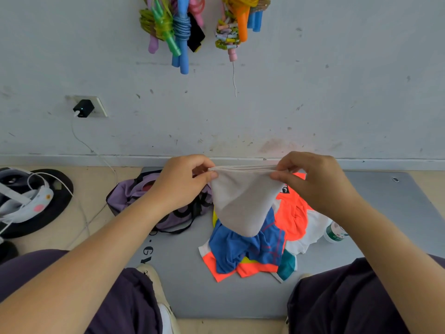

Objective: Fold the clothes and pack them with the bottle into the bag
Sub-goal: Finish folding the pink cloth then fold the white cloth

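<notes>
Left hand (185, 182) and right hand (313, 179) each pinched top-edge corner of pale cloth (240, 203), held up over clothes pile (252, 247) mid-mat (183, 290). I judged cloth light, limp; grip corners. Bottle (333, 233) near mat's right edge, bag (144, 201) at left edge.

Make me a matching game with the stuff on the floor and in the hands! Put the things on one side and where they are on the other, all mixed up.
Things:
1. pale cloth
2. water bottle
3. purple bag
4. blue garment

Places:
A. lying on the mat at the right edge of the clothes pile
B. on top of the pile, over orange pieces
C. pinched at its top edge by the left hand and the right hand, hanging above the pile
D. left of the pile, behind the left forearm

Pairs: 1-C, 2-A, 3-D, 4-B
</notes>
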